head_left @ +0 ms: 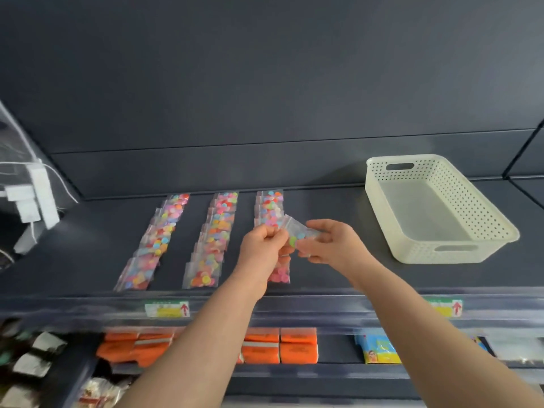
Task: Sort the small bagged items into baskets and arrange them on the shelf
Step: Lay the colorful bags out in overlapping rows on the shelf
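Note:
Three rows of small clear bags filled with coloured discs lie on the dark shelf (323, 275): a left row (153, 245), a middle row (212, 240) and a right row (269, 209). Above the right row, my left hand (262, 248) and my right hand (329, 241) both pinch one small bag (297, 234), lifted off the shelf and tilted. A cream perforated basket (482, 207) stands empty at the right of the shelf, apart from my hands.
Price tags (167, 309) sit on the shelf's front rail. Below it, a lower shelf holds orange packs (282, 346), a blue-yellow pack (379, 350) and dark bagged goods at the left. White boxes with cables (35, 192) hang at the far left.

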The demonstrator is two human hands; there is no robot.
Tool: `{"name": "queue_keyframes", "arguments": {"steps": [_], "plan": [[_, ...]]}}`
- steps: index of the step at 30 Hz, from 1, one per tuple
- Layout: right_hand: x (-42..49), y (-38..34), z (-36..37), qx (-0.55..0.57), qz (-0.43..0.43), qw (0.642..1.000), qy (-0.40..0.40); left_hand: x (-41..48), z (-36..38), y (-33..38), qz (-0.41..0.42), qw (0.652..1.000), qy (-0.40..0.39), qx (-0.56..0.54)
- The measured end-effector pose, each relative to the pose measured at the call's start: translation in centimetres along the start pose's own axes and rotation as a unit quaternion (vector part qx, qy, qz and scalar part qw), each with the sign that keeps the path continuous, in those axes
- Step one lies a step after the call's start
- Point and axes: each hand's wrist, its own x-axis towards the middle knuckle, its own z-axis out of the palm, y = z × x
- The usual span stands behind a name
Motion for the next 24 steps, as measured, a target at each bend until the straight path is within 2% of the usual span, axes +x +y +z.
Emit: {"name": "queue_keyframes", "arguments": {"steps": [5,8,13,16,19,24], "plan": [[-1.0,0.1,1.8,-0.034,0.002,0.999,0.028,-0.9,-2.9,-0.9,-0.008,0.996,-0.03,0.079],[-1.6,0.3,2.8,-0.013,0.018,0.999,0.026,-1.4,-4.4,-1.2,0.0,0.99,-0.052,0.134],[-1.8,0.6,4.3,-0.009,0.042,0.998,0.051,-1.3,-6.1,-1.7,0.035,0.978,-0.044,0.2],[-1.9,1.2,4.8,-0.055,0.043,0.995,0.073,-0.8,-6.7,-2.3,0.057,0.957,-0.024,0.283],[-1.9,2.0,5.3,-0.148,0.033,0.982,0.113,-0.6,-6.6,-3.1,0.069,0.925,-0.008,0.373],[-1.9,2.5,6.3,-0.223,0.008,0.963,0.15,-0.5,-6.1,-4.6,0.104,0.882,0.018,0.459]]}}
